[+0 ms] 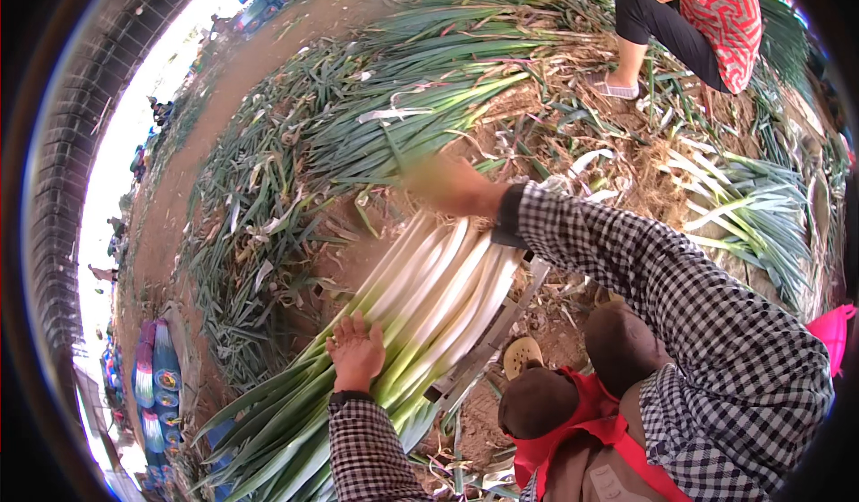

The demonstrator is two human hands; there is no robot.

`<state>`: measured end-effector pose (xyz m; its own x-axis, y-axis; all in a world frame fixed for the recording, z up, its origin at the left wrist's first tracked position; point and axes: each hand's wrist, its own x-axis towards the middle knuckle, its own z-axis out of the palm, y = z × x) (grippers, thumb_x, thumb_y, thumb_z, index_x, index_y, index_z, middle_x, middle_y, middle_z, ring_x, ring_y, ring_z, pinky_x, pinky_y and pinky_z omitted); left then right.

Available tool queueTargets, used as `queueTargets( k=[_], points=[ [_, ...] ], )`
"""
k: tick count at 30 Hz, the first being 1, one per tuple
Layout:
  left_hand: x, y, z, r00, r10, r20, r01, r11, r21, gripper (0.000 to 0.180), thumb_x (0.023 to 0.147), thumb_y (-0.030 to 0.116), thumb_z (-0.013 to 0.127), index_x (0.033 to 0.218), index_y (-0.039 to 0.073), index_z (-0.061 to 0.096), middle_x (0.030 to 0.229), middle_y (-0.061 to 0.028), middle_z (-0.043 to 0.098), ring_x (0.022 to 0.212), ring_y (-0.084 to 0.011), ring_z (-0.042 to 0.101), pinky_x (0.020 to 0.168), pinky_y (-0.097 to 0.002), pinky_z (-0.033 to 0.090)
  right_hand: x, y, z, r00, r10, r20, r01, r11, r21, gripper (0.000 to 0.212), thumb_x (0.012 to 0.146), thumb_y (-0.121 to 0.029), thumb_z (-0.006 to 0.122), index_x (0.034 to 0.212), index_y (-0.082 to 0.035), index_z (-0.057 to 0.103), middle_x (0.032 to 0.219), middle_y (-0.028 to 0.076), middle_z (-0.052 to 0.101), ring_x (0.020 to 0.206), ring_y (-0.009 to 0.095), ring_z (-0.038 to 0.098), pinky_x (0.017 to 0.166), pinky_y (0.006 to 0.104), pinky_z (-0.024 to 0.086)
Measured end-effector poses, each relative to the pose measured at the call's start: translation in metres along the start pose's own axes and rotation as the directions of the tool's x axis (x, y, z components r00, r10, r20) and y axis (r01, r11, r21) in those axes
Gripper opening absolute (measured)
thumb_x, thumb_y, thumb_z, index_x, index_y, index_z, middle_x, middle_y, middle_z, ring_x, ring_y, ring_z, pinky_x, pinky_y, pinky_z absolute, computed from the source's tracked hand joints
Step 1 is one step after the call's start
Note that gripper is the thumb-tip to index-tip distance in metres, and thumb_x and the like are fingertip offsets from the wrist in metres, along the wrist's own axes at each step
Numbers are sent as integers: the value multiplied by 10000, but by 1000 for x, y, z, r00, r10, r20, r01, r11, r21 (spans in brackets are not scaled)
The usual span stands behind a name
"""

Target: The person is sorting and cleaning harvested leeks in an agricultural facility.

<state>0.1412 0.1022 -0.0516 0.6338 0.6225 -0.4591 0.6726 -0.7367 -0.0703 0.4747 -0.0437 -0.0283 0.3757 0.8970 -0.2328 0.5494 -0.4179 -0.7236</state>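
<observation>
Nearest the body, red fabric (577,426) drapes beside two rounded, dark-clad knees (537,404); a tan, perforated clog (521,357) shows just past them. Both forearms wear black-and-white checked sleeves (617,247) with dark cuffs.

The bundle of long onions (438,287) lies diagonally in front of the person, beside a straight, narrow metal bar (497,327). Its shafts are smooth, white and cylindrical, grading to flat green leaves at lower left. The left hand (356,352) lies on the bundle where white turns green, fingers extended and slightly spread, pinching nothing. The right hand (447,184) is located over the white ends (motion blur obscures its fingers); whether it grips or touches anything cannot be told.

Beyond, loose soil (197,189) carries a broad pile of green onions (385,135), crossed by a thin whitish strip (394,114). A smaller, fanned pile (761,211) lies to the right. At the far upper right, a co-worker (716,23) in a red patterned top and dark trousers sits low, one sandal (613,87) on the debris.
</observation>
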Motion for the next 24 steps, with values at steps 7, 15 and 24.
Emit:
queueTargets(
  k=[7,15,24],
  points=[
    [-6,5,0,1000,9,-26,-8,999,54,706,1004,518,323,1535,54,297,1608,-201,241,1486,-369,211,1199,-550,105,-54,13,129,998,36,-60,-59,905,-421,758,1017,-617,161,1595,-130,105,1666,110,57,1534,305,34,1236,491,-24],
    [-38,64,10,995,-55,-88,68,986,154,820,1002,526,379,1554,-30,137,1626,-240,127,1516,-375,82,1204,-546,44,-57,32,136,989,23,-143,-66,951,-302,760,1018,-583,248,1590,-100,126,1669,106,31,1535,297,-27,1234,494,-52],
    [-7,0,70,819,147,-554,164,866,472,728,1032,487,334,1561,16,168,1596,-235,220,1477,-404,209,1202,-524,150,-156,28,59,888,-362,-283,342,932,-118,575,970,-387,546,1405,-14,495,1401,166,543,1319,298,484,1139,494,308]
  ],
)
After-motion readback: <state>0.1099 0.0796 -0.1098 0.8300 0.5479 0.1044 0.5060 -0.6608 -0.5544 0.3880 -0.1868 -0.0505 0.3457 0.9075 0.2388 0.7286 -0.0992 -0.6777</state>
